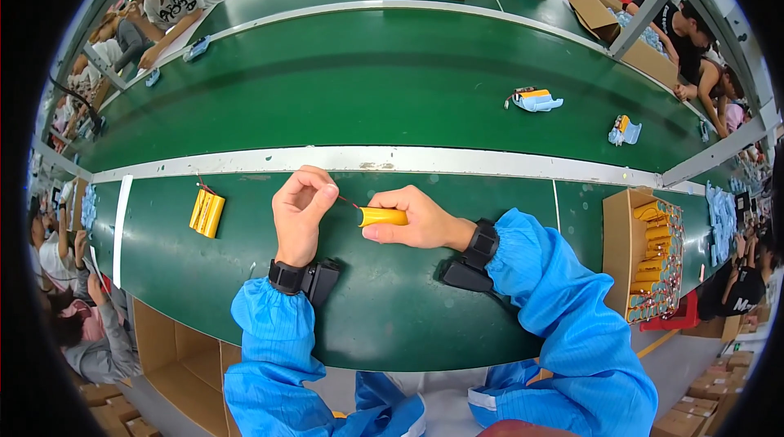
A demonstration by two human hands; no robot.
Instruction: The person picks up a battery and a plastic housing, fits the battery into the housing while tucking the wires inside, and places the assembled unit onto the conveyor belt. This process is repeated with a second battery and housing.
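Observation:
My right hand (pixel 423 220) grips a yellow battery pack (pixel 380 216) lengthwise above the green bench, thumb along its near side. Thin dark red wires (pixel 349 202) run from the pack's left end up to my left hand (pixel 298 212). The thumb and index finger of that hand are closed in a pinch on the wires, whose tips are hidden. To the left, a second yellow battery pack (pixel 207 212) lies on the bench with its wires pointing away from me. Both wrists wear black bands with black boxes, over blue sleeves.
At right stands a cardboard box (pixel 617 253) packed with yellow battery packs. Beyond a white rail (pixel 384 161) runs a green conveyor belt (pixel 351 86) carrying blue-wrapped packs (pixel 535 100). An open carton (pixel 175 355) sits below the bench at left. Other people work on the far side.

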